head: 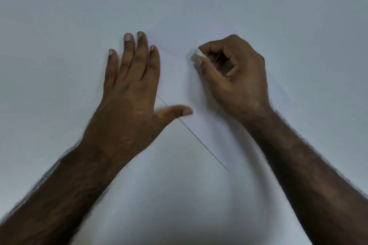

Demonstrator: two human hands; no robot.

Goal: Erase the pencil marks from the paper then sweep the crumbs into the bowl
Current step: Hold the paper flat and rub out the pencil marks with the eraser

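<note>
White paper (179, 195) fills the middle of the view, hard to tell apart from the pale surface around it. A thin straight pencil line (203, 145) runs diagonally from under my left thumb down to the right. My left hand (131, 93) lies flat on the sheet, palm down, fingers spread. My right hand (233, 77) pinches a small white eraser (197, 55) between thumb and fingertips, its tip touching the paper above the line's upper end. No bowl or crumbs can be seen.
A pale grey-white surface (59, 16) surrounds the sheet on all sides. Both forearms enter from the bottom corners.
</note>
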